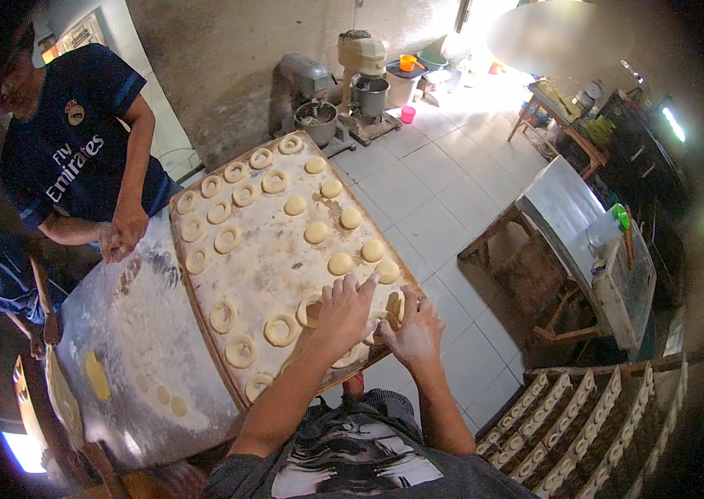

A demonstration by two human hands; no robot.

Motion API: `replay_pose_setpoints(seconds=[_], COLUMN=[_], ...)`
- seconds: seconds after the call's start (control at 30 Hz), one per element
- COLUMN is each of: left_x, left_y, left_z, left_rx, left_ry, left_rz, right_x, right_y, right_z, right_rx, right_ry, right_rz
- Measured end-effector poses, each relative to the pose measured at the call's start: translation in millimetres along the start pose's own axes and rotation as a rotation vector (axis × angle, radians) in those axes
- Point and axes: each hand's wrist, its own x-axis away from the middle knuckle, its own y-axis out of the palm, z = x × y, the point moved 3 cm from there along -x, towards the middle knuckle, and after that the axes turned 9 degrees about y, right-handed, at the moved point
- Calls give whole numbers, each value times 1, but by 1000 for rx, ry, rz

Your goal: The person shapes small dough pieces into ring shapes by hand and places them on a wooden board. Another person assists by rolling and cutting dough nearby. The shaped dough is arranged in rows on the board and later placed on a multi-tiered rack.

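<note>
A dough ring [396,305] lies at the near right corner of the floured wooden board [265,237]. My left hand [342,316] reaches over the board and grips the ring's left side, its fingers partly covering it. On the right side, my right hand [415,331] has its fingers curled round the same ring. Just beyond my fingers sit round flat dough pieces without holes, one of them a dough disc [386,271] close to my left fingertips. Another dough ring [281,330] rests to the left of my left wrist, and several more rings cover the board's left half.
A floured metal table [131,333] adjoins the board's left side, where a co-worker [77,150] stands with hands together. Two dough mixers [364,79] stand by the far wall. A rack of filled trays [572,424] is at near right, below a metal-topped table [564,220].
</note>
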Motion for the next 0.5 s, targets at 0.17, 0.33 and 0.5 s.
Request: replay_pose_setpoints(seconds=[0.17,0.33,0.5], left_x=[-1,-31,-32], left_y=[-4,-1,16], left_z=[-1,-51,-93], left_rx=[-10,-109,176], left_ry=[28,-131,125], left_rz=[7,158,240], right_x=[-6,-20,-43], right_y=[-10,-15,2], right_z=[17,22,20], right_rx=[-104,-21,-99], right_ry=[136,-94,-229], right_rz=[15,16,-187])
